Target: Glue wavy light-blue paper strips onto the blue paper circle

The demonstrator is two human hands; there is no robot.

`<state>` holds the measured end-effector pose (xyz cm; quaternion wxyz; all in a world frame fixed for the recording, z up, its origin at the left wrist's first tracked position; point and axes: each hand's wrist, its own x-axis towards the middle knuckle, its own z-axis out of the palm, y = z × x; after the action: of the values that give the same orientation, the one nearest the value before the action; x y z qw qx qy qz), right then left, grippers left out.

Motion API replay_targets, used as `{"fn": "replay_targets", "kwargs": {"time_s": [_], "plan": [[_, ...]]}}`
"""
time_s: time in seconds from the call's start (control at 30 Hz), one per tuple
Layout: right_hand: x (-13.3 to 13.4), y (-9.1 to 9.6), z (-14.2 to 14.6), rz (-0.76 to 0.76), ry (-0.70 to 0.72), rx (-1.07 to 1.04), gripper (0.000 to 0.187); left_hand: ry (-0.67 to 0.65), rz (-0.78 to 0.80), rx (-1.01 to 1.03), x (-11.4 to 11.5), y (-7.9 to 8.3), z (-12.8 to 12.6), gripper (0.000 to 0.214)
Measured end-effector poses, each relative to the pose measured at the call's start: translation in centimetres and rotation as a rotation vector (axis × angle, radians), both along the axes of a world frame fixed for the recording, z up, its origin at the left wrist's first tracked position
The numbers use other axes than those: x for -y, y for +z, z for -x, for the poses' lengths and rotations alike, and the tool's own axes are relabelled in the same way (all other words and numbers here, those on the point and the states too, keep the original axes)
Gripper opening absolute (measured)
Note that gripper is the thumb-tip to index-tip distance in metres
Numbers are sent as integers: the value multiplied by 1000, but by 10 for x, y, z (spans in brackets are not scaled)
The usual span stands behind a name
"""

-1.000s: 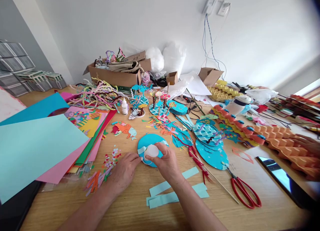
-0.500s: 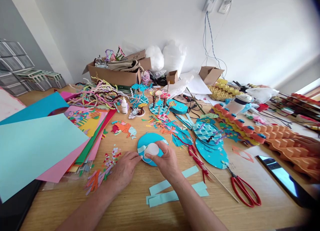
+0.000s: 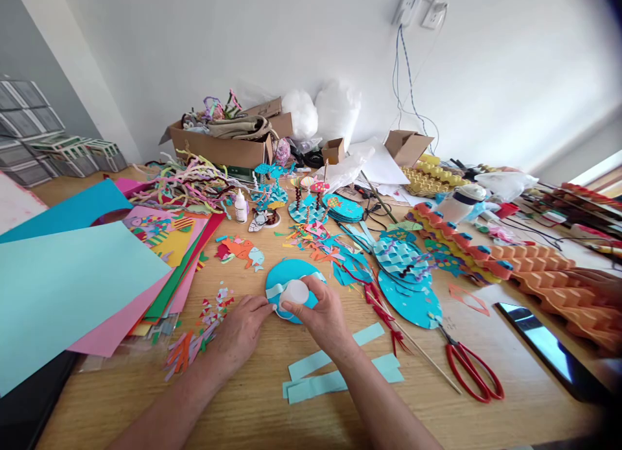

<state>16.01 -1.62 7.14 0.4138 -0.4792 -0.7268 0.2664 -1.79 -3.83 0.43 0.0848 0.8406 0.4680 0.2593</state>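
Note:
A round blue paper disc [image 3: 291, 272] lies on the wooden table in front of me, with a pale blue paper strip [image 3: 273, 289] across its near side. My right hand [image 3: 318, 315] is closed round a small white glue bottle [image 3: 293, 293], its base facing me, tipped onto the disc. My left hand [image 3: 239, 333] rests on the table, its fingertips pressing the strip's left end at the disc's edge.
Pale blue strips [image 3: 335, 372] lie near my right forearm. Red scissors [image 3: 470, 371] and a thin stick lie to the right, beside more blue discs [image 3: 411, 299]. Coloured paper sheets [image 3: 72, 281] fill the left. Another person's hand [image 3: 595, 283] rests on orange egg trays.
Almost nothing: both hands stay on the disc, and the view shifts slightly.

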Motion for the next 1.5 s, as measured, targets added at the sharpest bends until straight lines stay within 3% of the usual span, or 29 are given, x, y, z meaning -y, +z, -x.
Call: {"fn": "replay_targets", "kwargs": {"time_s": [1.5], "plan": [[1,0,-1,10,23,42,17,-7,-54,10,0,1,-1,48]]}}
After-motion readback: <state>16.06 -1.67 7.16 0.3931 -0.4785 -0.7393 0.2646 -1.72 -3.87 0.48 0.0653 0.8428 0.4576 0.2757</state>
